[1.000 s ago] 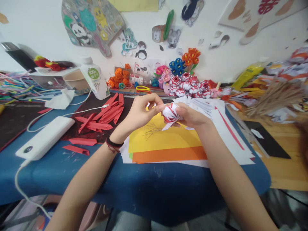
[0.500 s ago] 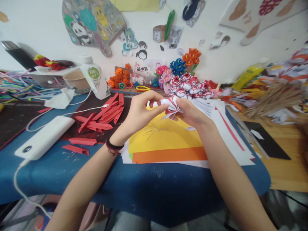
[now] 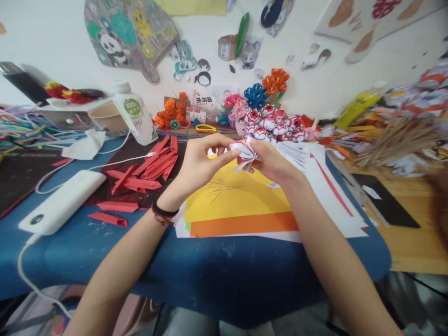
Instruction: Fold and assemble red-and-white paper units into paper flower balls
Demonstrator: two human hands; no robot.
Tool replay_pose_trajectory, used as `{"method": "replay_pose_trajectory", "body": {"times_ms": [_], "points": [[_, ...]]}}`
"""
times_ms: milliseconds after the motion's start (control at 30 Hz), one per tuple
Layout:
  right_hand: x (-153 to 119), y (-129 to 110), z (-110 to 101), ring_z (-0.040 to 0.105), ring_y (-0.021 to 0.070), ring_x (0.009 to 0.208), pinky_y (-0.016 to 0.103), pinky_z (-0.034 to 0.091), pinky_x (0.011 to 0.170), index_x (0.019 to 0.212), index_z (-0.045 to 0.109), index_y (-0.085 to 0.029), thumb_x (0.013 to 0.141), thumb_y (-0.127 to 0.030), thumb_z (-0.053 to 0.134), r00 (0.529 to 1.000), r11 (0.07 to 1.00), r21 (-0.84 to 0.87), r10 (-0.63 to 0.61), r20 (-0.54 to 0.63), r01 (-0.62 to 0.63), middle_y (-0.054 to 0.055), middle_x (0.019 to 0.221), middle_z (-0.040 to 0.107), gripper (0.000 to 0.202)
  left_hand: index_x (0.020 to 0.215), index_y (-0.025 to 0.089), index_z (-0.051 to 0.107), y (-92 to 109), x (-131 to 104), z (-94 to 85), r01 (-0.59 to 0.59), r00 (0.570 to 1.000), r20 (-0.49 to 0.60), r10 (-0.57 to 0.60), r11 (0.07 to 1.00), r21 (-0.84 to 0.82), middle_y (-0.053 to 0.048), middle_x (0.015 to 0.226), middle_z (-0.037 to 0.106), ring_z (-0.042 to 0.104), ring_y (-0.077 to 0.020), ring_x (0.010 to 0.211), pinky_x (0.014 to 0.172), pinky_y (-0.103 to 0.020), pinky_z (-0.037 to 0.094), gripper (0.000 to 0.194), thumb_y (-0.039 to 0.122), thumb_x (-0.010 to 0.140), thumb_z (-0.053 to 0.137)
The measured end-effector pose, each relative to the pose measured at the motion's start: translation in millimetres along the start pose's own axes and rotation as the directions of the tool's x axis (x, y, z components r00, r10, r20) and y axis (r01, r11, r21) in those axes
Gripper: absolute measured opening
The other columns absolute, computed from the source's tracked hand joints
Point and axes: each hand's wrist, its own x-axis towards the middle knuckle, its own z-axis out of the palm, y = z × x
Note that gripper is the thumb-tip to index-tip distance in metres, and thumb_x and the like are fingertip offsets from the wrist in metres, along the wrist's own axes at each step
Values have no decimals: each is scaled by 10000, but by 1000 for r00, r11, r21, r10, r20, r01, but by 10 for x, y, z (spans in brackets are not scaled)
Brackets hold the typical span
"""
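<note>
A folded red-and-white paper flower (image 3: 246, 154) is held above the sheets, between my two hands. My left hand (image 3: 206, 156) pinches its left side, thumb pointing right along the petals. From the other side, my right hand (image 3: 271, 161) wraps its fingers round the flower, hiding part of it. Beneath lies a yellow paper sheet (image 3: 224, 200) with several thin wires (image 3: 220, 188) on it. An orange sheet (image 3: 241, 225) shows along its front edge, on top of white paper (image 3: 325, 205).
Folded red paper strips (image 3: 150, 170) lie on a dark mat to the left, near a white power bank (image 3: 63, 200) with its cable. Finished red-and-white paper flowers (image 3: 269, 122) are bunched at the back, beside yellow-handled scissors (image 3: 206, 129). Brown sticks (image 3: 388, 140) stand at right.
The whole view has shifted slightly, so things sit a little further left. Both hands keep their hold on the paper flower, which is turned only slightly, if at all.
</note>
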Motion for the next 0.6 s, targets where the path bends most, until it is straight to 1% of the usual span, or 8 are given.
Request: {"method": "replay_pose_trajectory", "body": {"times_ms": [167, 233, 300, 367, 400, 433, 500, 600], "points": [[13, 26, 9, 580, 121, 610, 231, 446, 518, 794, 668, -185, 944, -688, 567, 1000, 1000, -8, 12, 17, -12, 29, 730, 643, 535, 923, 212, 744, -49, -12, 30, 38, 998, -45, -40, 998, -39, -22, 799, 688, 570, -139, 702, 655, -301, 446, 277, 481, 868, 779], [20, 30, 13, 622, 140, 705, 250, 498, 599, 915, 689, -200, 942, -679, 580, 999, 996, -81, -26, -22, 24, 39, 836, 671, 491, 921, 218, 745, -63, -6, 22, 39, 997, -67, -39, 999, -6, -19, 803, 696, 560, -135, 686, 640, -298, 437, 257, 469, 875, 768], [27, 28, 11, 651, 168, 867, 284, 540, 733, 1103, 686, -244, 907, -632, 669, 979, 964, -239, -155, -135, 119, 45, 1013, 685, 435, 892, 215, 745, -71, 12, -4, 42, 996, -76, -37, 997, 59, -14, 777, 697, 544, -133, 663, 628, -298, 424, 227, 442, 877, 759], [32, 15, 5, 633, 202, 1013, 332, 539, 863, 1190, 676, -285, 837, -557, 786, 906, 858, -466, -355, -231, 217, 47, 1142, 662, 458, 845, 206, 738, -74, 34, -34, 39, 997, -70, -29, 989, 143, -7, 740, 692, 533, -129, 645, 623, -296, 410, 180, 383, 862, 763], [33, 4, 3, 618, 222, 1056, 362, 527, 912, 1146, 699, -282, 801, -527, 829, 864, 777, -578, -449, -229, 250, 54, 1162, 654, 443, 826, 201, 734, -74, 42, -46, 36, 998, -64, -24, 982, 185, -4, 729, 693, 530, -127, 639, 622, -294, 404, 153, 350, 852, 762], [33, -10, 5, 606, 244, 1084, 397, 510, 959, 1069, 726, -275, 802, -507, 832, 846, 700, -661, -500, -186, 269, 60, 1130, 652, 369, 816, 198, 730, -72, 48, -54, 31, 998, -57, -18, 975, 221, -3, 727, 698, 530, -124, 635, 621, -291, 400, 128, 320, 844, 757], [31, -40, 21, 602, 256, 1058, 436, 491, 985, 929, 743, -274, 846, -493, 793, 819, 601, -737, -562, -115, 308, 59, 1035, 643, 240, 813, 193, 725, -67, 49, -55, 19, 999, -41, -8, 962, 274, -6, 741, 715, 533, -122, 634, 619, -283, 395, 97, 287, 835, 736], [30, -66, 60, 594, 242, 974, 430, 488, 923, 832, 728, -267, 868, -483, 772, 809, 574, -747, -581, -85, 334, 49, 954, 622, 223, 810, 189, 717, -65, 39, -38, -4, 1000, -24, 12, 947, 322, -16, 763, 731, 545, -126, 648, 621, -276, 389, 95, 280, 834, 704]]}}
